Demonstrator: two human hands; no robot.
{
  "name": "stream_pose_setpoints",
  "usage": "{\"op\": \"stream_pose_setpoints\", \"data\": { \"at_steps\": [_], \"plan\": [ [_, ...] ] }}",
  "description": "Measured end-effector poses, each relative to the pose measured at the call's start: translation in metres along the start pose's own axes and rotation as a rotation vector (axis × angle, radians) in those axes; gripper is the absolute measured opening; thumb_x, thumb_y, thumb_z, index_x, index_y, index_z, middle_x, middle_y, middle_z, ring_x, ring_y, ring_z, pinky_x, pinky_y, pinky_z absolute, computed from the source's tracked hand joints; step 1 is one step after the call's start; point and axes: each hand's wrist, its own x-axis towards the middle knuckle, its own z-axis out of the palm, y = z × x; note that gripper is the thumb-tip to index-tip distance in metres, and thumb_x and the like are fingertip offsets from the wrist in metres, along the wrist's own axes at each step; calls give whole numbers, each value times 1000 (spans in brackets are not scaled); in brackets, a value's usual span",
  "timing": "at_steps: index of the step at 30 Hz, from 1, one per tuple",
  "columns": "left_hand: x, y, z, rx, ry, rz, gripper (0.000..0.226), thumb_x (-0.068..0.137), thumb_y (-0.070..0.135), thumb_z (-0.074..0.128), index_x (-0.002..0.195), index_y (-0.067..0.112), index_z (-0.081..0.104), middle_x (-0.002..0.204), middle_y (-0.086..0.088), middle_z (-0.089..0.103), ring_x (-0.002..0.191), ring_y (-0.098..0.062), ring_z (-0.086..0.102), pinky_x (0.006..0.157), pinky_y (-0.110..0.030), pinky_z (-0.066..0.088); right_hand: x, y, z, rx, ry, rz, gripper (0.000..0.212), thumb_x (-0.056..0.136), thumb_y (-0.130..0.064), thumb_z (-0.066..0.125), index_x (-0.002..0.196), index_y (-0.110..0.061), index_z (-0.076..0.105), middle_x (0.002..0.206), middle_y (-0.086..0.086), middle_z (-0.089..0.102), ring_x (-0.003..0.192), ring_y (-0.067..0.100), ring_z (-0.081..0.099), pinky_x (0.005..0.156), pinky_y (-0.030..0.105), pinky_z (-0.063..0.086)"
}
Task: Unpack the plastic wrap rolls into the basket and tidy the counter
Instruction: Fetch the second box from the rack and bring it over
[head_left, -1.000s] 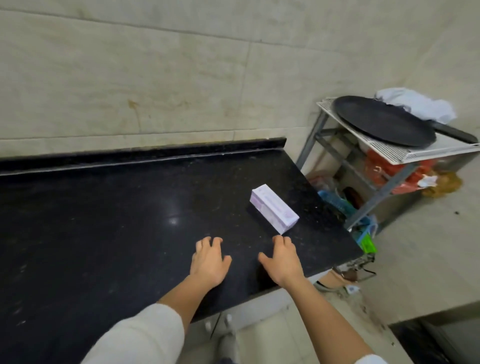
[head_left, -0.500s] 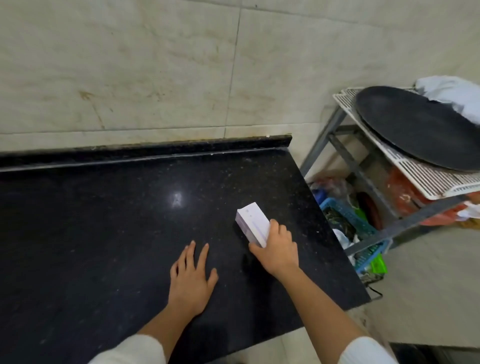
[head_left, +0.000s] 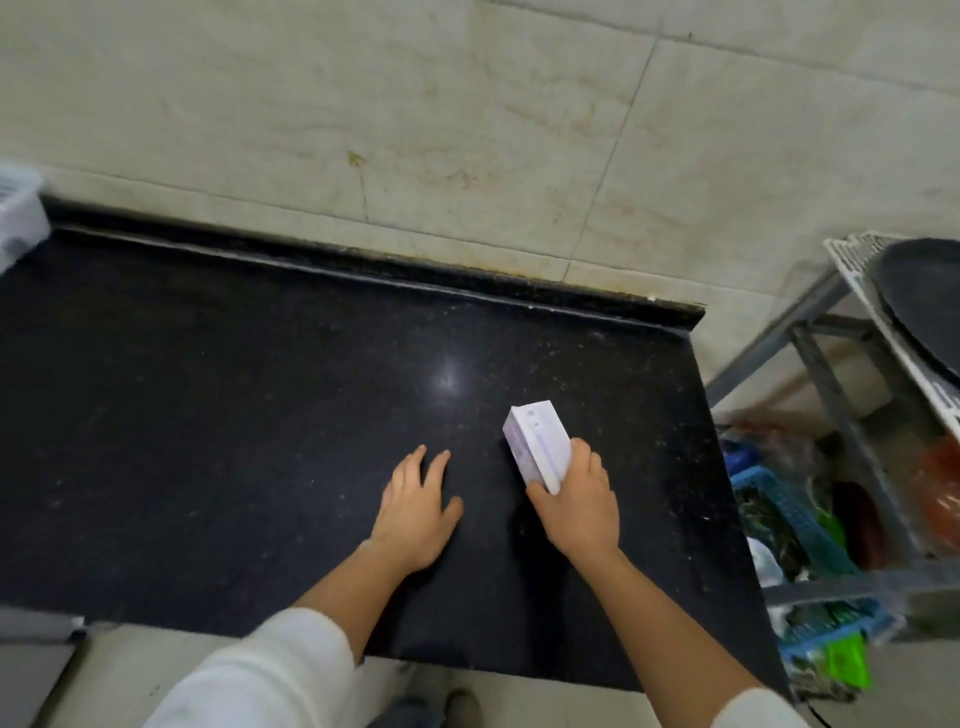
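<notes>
Plastic wrap box (head_left: 537, 447), white with some purple print, sits at about 4 o'clock on the black counter (head_left: 260, 415), tilted so its far end points toward 11 o'clock. Only one view here, the head cam looking down. The right hand (head_left: 576, 499) is clamped on the near end of the box, thumb on the left side and fingers wrapped over the right edge; whether the box is touching the counter or lifted a bit, can't tell. The left hand (head_left: 418, 506) lies flat on the counter just beside it at 9 o'clock from the box, fingers spread apart, holding nothing. White sleeves on both arms. Way out at 10 o'clock a white basket (head_left: 18, 218) pokes in at the frame edge, well apart from the box. At 3 o'clock, off the counter's end, there's a metal rack (head_left: 831, 374) with a round black pan (head_left: 924, 301) on top and a blue crate (head_left: 779, 499) of stuff underneath.
</notes>
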Motion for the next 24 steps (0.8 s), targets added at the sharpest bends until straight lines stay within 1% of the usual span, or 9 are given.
{"op": "stream_pose_setpoints", "data": {
  "at_steps": [3, 6, 9, 13, 16, 19, 24],
  "plan": [
    [-27, -27, -17, -39, 82, -108, 65, 95, 43, 42, 151, 23, 15, 159, -11, 8, 146, -28, 7, 118, -44, 17, -5, -32, 11, 17, -44, -92, 60, 77, -36, 61, 128, -16, 37, 117, 4, 52, 102, 26, 53, 82, 41, 48],
    [-55, -67, -38, -62, 126, -231, 65, 95, 43, 42, 150, 22, 16, 159, -13, 10, 145, -30, 8, 117, -44, 19, -18, -73, 32, 16, -114, -184, 61, 77, -35, 60, 129, -15, 36, 118, 5, 51, 104, 27, 53, 84, 43, 49],
    [-82, -114, -61, -74, 166, -355, 65, 93, 44, 43, 149, 21, 19, 158, -14, 11, 144, -33, 10, 115, -45, 21, -40, -121, 59, 3, -186, -298, 59, 78, -36, 59, 128, -16, 36, 119, 5, 51, 105, 26, 52, 83, 40, 47],
    [-117, -186, -95, -84, 215, -490, 65, 92, 45, 46, 148, 22, 22, 157, -15, 14, 142, -35, 14, 114, -46, 23, -76, -195, 100, -11, -252, -431, 59, 80, -37, 60, 129, -15, 36, 122, 6, 50, 108, 27, 51, 87, 43, 47],
    [-147, -247, -125, -94, 238, -535, 64, 93, 44, 45, 148, 21, 22, 156, -15, 14, 142, -35, 14, 115, -45, 24, -106, -256, 133, -20, -267, -467, 55, 80, -38, 60, 125, -16, 37, 119, 5, 51, 106, 26, 51, 85, 42, 48],
    [-178, -307, -161, -104, 243, -583, 63, 94, 44, 43, 148, 20, 22, 157, -15, 13, 142, -34, 15, 114, -44, 25, -142, -318, 163, -22, -288, -502, 56, 80, -39, 60, 126, -15, 36, 120, 5, 50, 106, 26, 51, 86, 43, 48],
    [-211, -389, -227, -81, 263, -596, 61, 95, 43, 41, 147, 17, 23, 155, -17, 16, 140, -36, 17, 113, -45, 26, -189, -411, 203, -2, -303, -558, 56, 81, -40, 58, 126, -16, 36, 119, 4, 50, 106, 26, 51, 85, 43, 48]
  ]
}}
